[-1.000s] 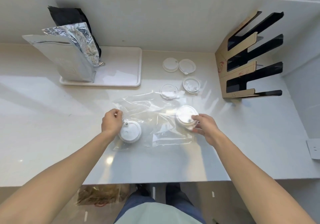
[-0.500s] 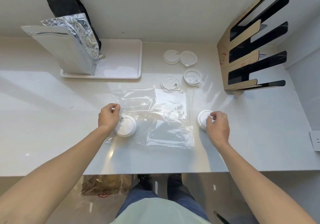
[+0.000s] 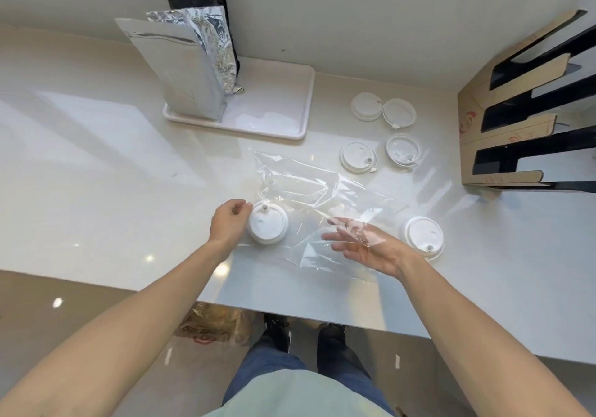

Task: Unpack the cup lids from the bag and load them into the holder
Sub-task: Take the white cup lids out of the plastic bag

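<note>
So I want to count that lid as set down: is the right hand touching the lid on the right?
Apart. The head view shows bare counter between the right hand and the lid; the hand reaches into the bag.

- The cardboard holder (image 3: 503,145) carries red printed marks on its brown side panels, near its left edge and lower down; they look like part of a logo or characters, too small and skewed to read.
- The brown bag (image 3: 213,323) on the floor below the worktop edge shows red print, blurred and not legible.
- The silver foil pouch (image 3: 180,71) standing on the tray has a faint mark low on its face, unreadable.
</note>
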